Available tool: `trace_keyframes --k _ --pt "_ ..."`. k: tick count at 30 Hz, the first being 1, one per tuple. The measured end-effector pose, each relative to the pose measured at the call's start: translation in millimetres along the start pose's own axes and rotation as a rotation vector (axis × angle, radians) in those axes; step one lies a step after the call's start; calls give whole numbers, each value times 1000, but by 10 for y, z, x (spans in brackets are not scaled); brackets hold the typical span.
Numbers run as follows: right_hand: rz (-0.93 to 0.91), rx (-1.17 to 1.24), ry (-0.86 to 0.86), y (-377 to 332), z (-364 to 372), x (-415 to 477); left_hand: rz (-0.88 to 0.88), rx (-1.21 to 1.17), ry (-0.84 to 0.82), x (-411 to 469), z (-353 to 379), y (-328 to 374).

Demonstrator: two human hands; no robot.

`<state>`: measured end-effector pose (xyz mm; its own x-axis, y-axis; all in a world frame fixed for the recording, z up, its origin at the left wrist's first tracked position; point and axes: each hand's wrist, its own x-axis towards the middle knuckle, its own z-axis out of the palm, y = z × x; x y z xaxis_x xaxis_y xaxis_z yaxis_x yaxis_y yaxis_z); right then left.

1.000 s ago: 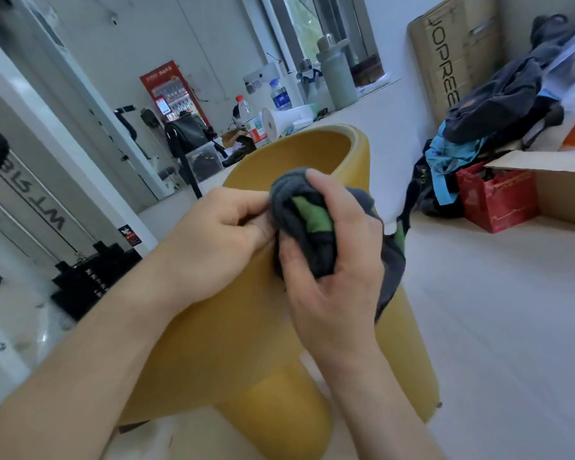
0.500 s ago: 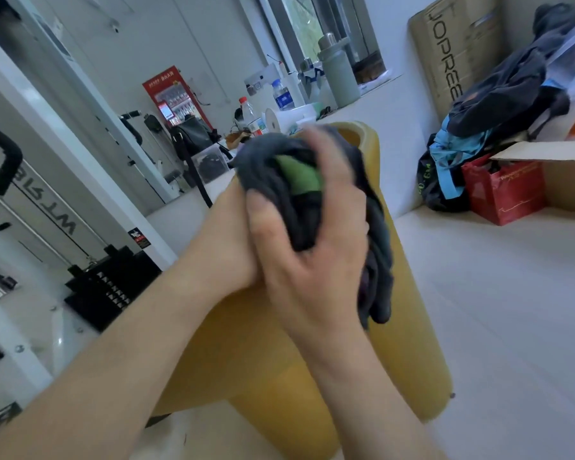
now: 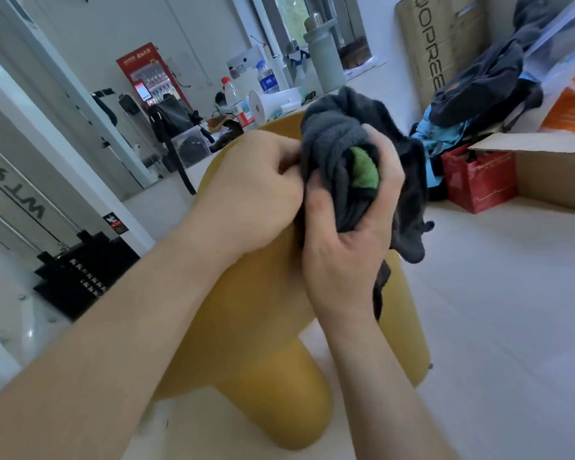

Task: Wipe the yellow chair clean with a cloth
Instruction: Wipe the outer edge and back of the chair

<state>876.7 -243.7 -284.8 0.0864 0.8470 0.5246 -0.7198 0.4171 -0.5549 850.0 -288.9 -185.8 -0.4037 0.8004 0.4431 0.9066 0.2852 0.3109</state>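
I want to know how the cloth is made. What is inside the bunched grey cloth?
A green patch shows within the folds of the grey cloth, between the right hand fingers. Its full extent is covered by folds.

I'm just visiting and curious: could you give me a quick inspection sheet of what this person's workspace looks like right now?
Surface: pale floor, bare near the chair.
Job's things: yellow chair standing on the floor; dark grey cloth with a green patch, bunched up above the chair, apparently not pressed to it.
Clutter: red bag, cardboard boxes, heap of dark clothes, bottles on a ledge.
Grippers: right hand wrapped around the cloth; left hand pinching its edge.
Cables: nothing seen clearly.
Surroundings: window, black shoulder bag, red vending machine at the back.
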Motion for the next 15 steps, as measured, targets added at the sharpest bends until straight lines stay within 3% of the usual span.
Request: trace_keyframes --k 2,5,6,8,12,14,15 --pt "186 -16 110 253 -149 -1 -2 78 -17 -1 6 42" --pt "680 56 266 573 -354 -123 -18 123 -8 -13 14 66" --pt "764 62 279 591 -383 -172 -7 141 -7 -22 28 63" --pt "713 50 250 415 -302 -199 11 175 10 -6 42 45" --pt "177 48 58 -27 -49 -195 70 116 14 2 3 33" --pt "155 -3 68 56 -37 -288 75 126 -2 -33 5 56" --pt "236 -33 133 164 -74 -338 62 157 -3 -43 4 67"
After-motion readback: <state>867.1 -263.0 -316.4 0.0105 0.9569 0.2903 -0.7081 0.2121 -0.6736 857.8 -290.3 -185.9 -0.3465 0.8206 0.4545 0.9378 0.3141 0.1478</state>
